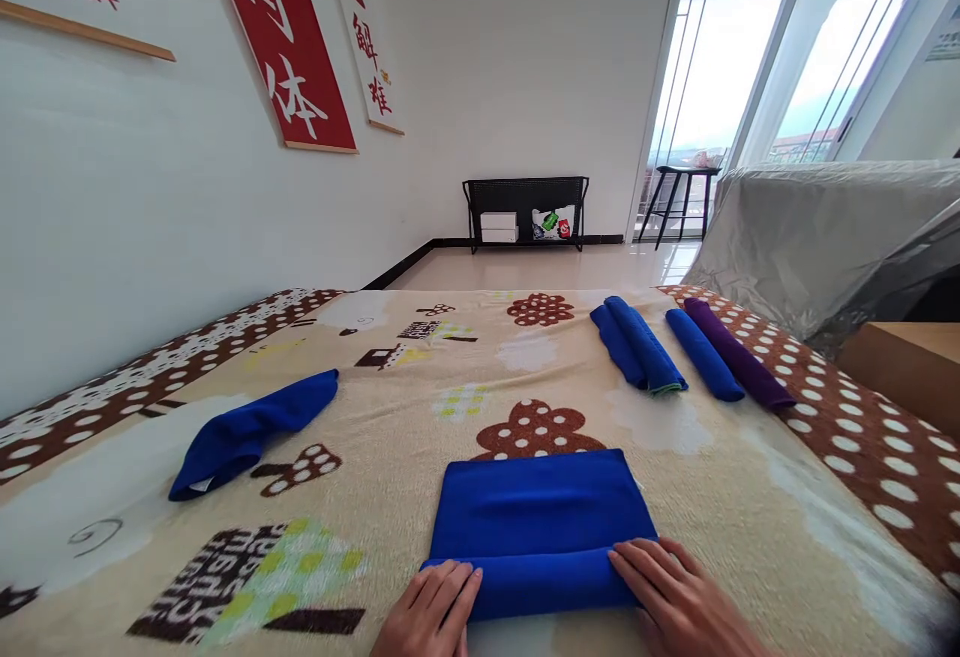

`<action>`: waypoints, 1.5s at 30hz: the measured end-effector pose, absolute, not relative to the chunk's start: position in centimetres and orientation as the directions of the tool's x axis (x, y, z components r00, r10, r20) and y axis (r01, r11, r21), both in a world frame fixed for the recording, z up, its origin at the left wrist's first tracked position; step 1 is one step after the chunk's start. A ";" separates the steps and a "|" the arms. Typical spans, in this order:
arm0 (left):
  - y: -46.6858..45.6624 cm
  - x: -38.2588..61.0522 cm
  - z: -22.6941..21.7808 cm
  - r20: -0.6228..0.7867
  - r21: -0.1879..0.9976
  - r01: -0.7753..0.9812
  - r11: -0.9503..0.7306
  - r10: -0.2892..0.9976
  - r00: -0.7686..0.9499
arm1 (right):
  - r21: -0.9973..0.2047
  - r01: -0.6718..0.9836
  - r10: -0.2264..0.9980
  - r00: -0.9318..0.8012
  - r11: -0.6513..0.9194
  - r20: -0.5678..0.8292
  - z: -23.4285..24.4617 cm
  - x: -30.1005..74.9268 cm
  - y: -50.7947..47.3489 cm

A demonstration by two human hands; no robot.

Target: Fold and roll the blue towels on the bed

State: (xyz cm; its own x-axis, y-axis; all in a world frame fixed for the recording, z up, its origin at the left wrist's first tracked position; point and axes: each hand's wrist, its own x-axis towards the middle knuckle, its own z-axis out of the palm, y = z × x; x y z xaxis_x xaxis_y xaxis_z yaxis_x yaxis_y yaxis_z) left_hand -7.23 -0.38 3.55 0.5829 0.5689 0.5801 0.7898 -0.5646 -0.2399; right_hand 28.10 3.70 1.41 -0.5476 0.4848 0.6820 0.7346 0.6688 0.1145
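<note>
A blue towel (536, 502) lies in front of me, its near edge rolled into a thick tube and its far part flat. My left hand (435, 607) is closed over the left end of the roll, fingers on top. On the right end, my right hand (679, 592) is closed in the same way. Both thumbs are mostly hidden. A crumpled blue cloth (251, 432) lies to the left. At the right are a partly unrolled blue towel (637, 345), a rolled blue towel (703, 354) and a rolled purple towel (739, 354).
Everything lies on a patterned fleece blanket (405, 497) with a brown dotted border. Beyond it stand a low black rack (525, 199) and a black stool (684, 199). A plastic-covered piece of furniture (832, 227) and a brown box (900, 372) are at the right.
</note>
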 end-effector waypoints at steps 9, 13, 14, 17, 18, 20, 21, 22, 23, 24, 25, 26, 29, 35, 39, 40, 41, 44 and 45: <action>0.7 -5.9 3.5 0.512 -0.044 0.892 -0.450 0.757 0.407 | -0.102 0.779 0.665 -0.450 0.619 0.596 2.0 26.7 4.5; 0.6 -5.4 4.1 0.323 0.040 0.925 -0.378 0.881 0.346 | -0.057 0.811 0.668 -0.436 0.582 0.603 2.7 26.1 3.8; 0.7 -4.9 4.0 0.332 0.013 0.934 -0.358 0.882 0.334 | -0.022 0.829 0.650 -0.421 0.559 0.632 2.5 25.5 3.6; 1.1 -2.4 3.7 0.453 -0.135 0.920 -0.369 0.803 0.389 | 0.090 0.843 0.559 -0.428 0.530 0.710 2.1 22.9 3.4; 1.4 -1.4 3.6 0.470 -0.183 0.888 -0.421 0.756 0.456 | 0.122 0.824 0.515 -0.453 0.553 0.727 2.1 22.1 3.4; 1.9 0.0 3.6 0.439 -0.243 0.801 -0.547 0.674 0.593 | 0.178 0.774 0.448 -0.520 0.608 0.727 2.2 21.1 3.6; 2.1 0.0 3.6 0.412 -0.248 0.772 -0.585 0.658 0.631 | 0.202 0.759 0.442 -0.549 0.619 0.710 2.3 21.2 3.7; 2.3 -0.5 3.5 0.387 -0.242 0.767 -0.595 0.665 0.638 | 0.217 0.762 0.463 -0.565 0.610 0.683 2.4 21.8 4.0; 2.5 -1.5 3.3 0.367 -0.229 0.783 -0.579 0.693 0.620 | 0.227 0.780 0.506 -0.567 0.583 0.650 2.4 22.8 4.3; 2.7 -3.0 3.0 0.359 -0.210 0.814 -0.542 0.732 0.580 | 0.234 0.801 0.556 -0.562 0.551 0.613 2.4 24.1 4.6; 2.8 -4.8 2.6 0.362 -0.191 0.848 -0.495 0.768 0.529 | 0.238 0.819 0.596 -0.549 0.521 0.585 2.2 25.6 4.9; 2.8 -6.5 2.2 0.374 -0.175 0.882 -0.437 0.799 0.470 | 0.236 0.836 0.629 -0.532 0.495 0.567 2.0 27.1 5.2; 2.6 -9.8 1.7 0.452 -0.156 0.952 -0.262 0.838 0.305 | 0.174 0.870 0.717 -0.482 0.462 0.503 1.8 29.2 5.4; 2.6 -2.5 5.2 0.272 -0.022 0.809 -0.588 0.775 0.570 | -0.318 0.781 0.830 -0.558 0.537 0.032 4.7 22.4 4.5; 4.1 -1.7 6.2 0.106 0.185 0.822 -0.539 0.842 0.529 | -0.396 0.786 0.833 -0.546 0.474 -0.087 5.2 22.1 6.1; 4.4 -2.7 6.0 0.077 0.192 0.848 -0.494 0.869 0.489 | -0.385 0.807 0.853 -0.515 0.448 -0.087 5.0 23.2 6.6; 4.7 -4.0 5.7 0.055 0.183 0.876 -0.447 0.894 0.445 | -0.379 0.828 0.872 -0.479 0.414 -0.094 4.6 24.4 7.1; 5.0 -6.6 4.7 0.091 0.074 0.956 -0.283 0.957 0.276 | -0.328 0.888 0.928 -0.365 0.323 -0.074 3.3 27.6 7.6; 4.9 -6.6 4.5 0.138 0.016 0.965 -0.260 0.957 0.256 | -0.288 0.904 0.942 -0.334 0.315 -0.019 3.0 27.9 7.5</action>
State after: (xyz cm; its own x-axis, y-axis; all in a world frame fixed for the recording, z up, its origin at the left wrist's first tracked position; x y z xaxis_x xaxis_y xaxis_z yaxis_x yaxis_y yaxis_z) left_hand -6.63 4.87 4.54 0.2557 0.9568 0.1382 0.9654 -0.2603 0.0163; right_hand 27.89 7.53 3.00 -0.3344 0.9422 -0.0188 0.9041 0.3152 -0.2885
